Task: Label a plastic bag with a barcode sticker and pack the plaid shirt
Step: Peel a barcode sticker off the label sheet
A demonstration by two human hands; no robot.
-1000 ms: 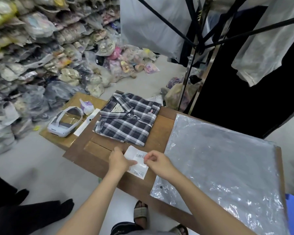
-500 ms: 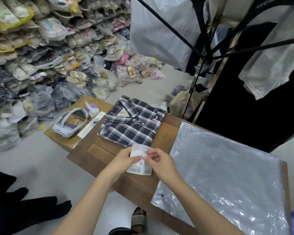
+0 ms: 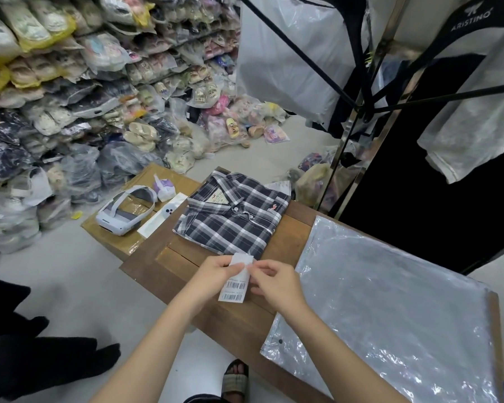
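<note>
A folded dark plaid shirt (image 3: 230, 219) lies on the wooden table (image 3: 285, 228), toward its far left. A large clear plastic bag (image 3: 390, 301) lies flat over the right part of the table. Just in front of the shirt, my left hand (image 3: 213, 271) and my right hand (image 3: 274, 282) both pinch a white barcode sticker sheet (image 3: 234, 282), held upright a little above the table. Two barcodes show on its lower half. Its top edge overlaps the shirt's near hem in view.
A white headset (image 3: 122, 212), a white phone (image 3: 165, 213) and a small purple item (image 3: 163, 187) sit on a cardboard box (image 3: 111, 237) left of the table. Bagged shoes are piled at the left. A clothes rack (image 3: 358, 112) stands behind. Dark-socked feet (image 3: 70, 356) are at bottom left.
Both hands have lifted the sticker sheet off the table and turned it upright between the fingertips. The camera view has shifted a little; shirt and bag stay put.
</note>
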